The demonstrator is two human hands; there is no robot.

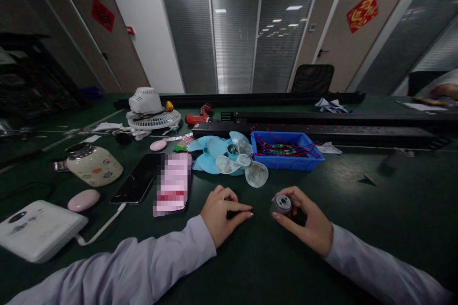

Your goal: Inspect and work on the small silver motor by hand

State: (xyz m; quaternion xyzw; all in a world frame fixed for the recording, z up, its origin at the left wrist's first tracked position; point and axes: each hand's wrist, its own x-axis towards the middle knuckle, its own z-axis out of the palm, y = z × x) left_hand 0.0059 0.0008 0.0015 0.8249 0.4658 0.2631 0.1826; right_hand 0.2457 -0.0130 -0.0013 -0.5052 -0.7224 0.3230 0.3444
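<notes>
Holding small grey motor (281, 204) in r. hand (305, 221), fingers curled round it, just below blue bin (286, 161). L. hand (222, 214) loosely closed, pinching something dark, can't ID. Risk: motor could roll if grip slackens.

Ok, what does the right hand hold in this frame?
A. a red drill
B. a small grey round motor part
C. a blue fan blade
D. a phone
B: the right hand grips a small grey round part at its fingertips above the green table, while the fan blades, phone and drill lie farther back, untouched.
</notes>
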